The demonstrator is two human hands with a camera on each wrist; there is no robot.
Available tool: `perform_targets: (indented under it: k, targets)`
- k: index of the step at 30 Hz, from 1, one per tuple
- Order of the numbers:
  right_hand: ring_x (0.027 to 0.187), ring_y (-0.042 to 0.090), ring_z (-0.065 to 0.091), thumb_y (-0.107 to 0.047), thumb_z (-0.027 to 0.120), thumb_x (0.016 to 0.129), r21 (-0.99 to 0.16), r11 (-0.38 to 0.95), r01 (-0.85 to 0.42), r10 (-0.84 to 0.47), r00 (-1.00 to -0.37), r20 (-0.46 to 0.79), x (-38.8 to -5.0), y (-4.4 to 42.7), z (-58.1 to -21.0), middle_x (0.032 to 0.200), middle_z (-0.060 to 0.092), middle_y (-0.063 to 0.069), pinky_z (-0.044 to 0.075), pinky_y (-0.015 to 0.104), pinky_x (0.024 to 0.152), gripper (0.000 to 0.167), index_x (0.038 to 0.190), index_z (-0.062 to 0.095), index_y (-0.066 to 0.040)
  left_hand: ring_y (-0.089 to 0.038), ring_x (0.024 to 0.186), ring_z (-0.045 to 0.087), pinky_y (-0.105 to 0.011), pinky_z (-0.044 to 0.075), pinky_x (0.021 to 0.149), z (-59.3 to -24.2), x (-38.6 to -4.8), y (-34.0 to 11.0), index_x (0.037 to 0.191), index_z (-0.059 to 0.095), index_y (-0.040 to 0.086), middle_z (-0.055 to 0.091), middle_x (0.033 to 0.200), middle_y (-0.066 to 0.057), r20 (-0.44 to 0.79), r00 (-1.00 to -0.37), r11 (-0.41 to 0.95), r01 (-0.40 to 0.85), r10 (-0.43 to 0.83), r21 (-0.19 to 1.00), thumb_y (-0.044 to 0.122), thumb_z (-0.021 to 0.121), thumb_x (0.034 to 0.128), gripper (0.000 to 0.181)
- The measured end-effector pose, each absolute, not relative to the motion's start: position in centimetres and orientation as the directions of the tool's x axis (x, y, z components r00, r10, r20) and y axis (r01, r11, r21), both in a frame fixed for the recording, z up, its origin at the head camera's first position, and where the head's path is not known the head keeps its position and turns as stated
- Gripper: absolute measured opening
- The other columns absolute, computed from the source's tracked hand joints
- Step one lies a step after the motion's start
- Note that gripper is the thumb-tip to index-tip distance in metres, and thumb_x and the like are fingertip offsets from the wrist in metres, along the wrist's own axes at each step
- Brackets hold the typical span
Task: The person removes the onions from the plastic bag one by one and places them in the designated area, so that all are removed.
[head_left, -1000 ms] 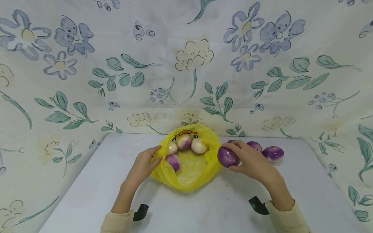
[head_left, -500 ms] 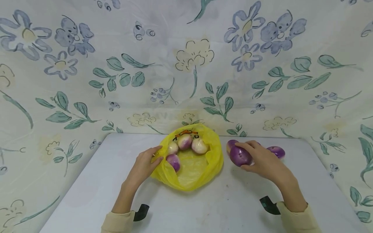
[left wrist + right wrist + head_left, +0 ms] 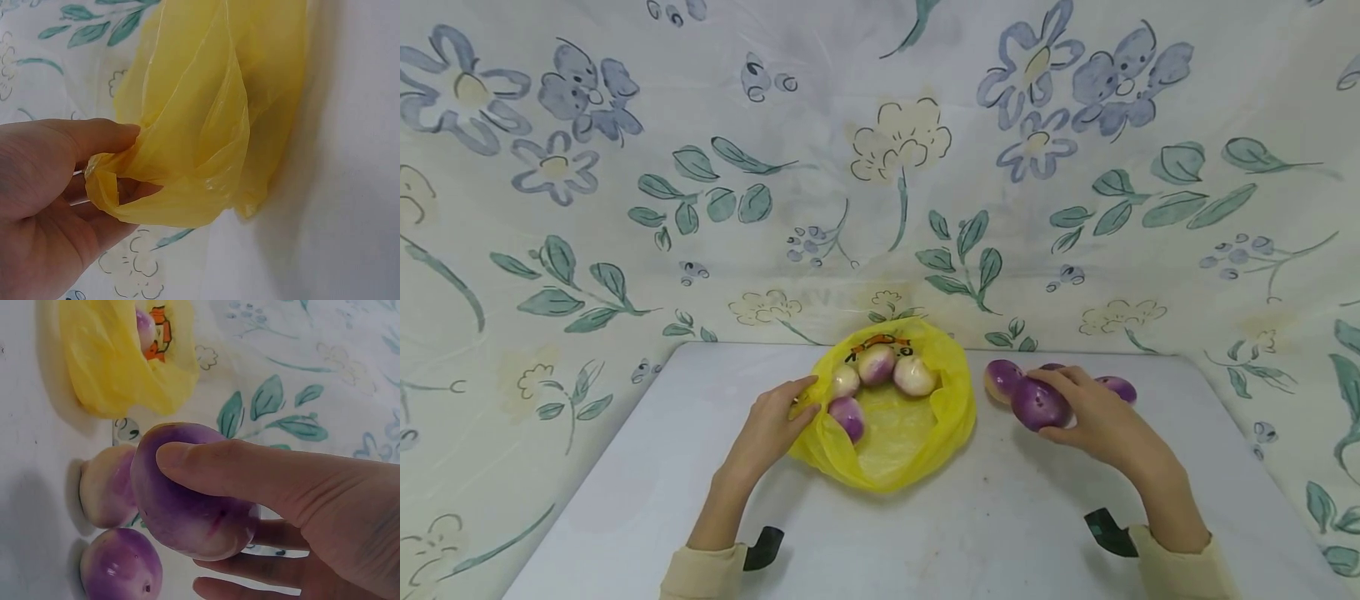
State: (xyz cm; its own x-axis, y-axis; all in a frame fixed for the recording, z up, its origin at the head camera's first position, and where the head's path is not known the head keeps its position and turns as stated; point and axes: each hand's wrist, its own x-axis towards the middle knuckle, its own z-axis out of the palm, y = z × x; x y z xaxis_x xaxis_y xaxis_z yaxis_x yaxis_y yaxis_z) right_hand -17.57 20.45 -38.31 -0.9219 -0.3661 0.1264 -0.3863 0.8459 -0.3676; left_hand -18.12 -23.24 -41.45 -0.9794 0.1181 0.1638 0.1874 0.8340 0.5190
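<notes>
My left hand point(image 3: 772, 423) pinches the left rim of a yellow plastic bag point(image 3: 951, 417); in the left wrist view the thumb lies on the thin film and the fingers are partly hidden behind it. The bag stands with its mouth spread, and several purple-and-white turnips point(image 3: 876, 367) lie inside along its back and left. My right hand point(image 3: 1108, 421) grips another turnip point(image 3: 1041, 404), thumb on one side and fingers round the other. In the right wrist view this held turnip point(image 3: 187, 500) appears in front of two turnips on the table, one of them a pale-sided turnip point(image 3: 111, 486).
Beside and behind the right hand, a turnip point(image 3: 1002, 381) and a partly covered turnip point(image 3: 1117, 388) rest on the white table point(image 3: 880, 550). A third shows just above the fingers. A floral cloth point(image 3: 820, 167) hangs behind the table's back edge.
My right hand has moved to the right with its turnip, away from the bag's right side, uncovering a turnip on the table. The left hand and bag have stayed nearly still.
</notes>
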Motion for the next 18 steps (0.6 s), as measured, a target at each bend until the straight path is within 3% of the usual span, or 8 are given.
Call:
perform_targets:
  k: [18]
  targets:
    - [0.114,0.048,0.057,-0.027,0.082,0.078,-0.393,0.86,-0.325,-0.311,-0.945,0.102,-18.0,23.1,-38.6,0.132,0.052,0.027,0.052,0.064,0.09,0.074,0.142,0.048,-0.015,-0.031,0.112,0.064,-0.046,0.056,0.095,-41.4,-18.0,-23.4,0.136,0.055,0.003,0.063,0.131,-0.02,0.158,-0.981,0.822,0.182,0.114,0.54,0.015,0.067,0.0929,0.046]
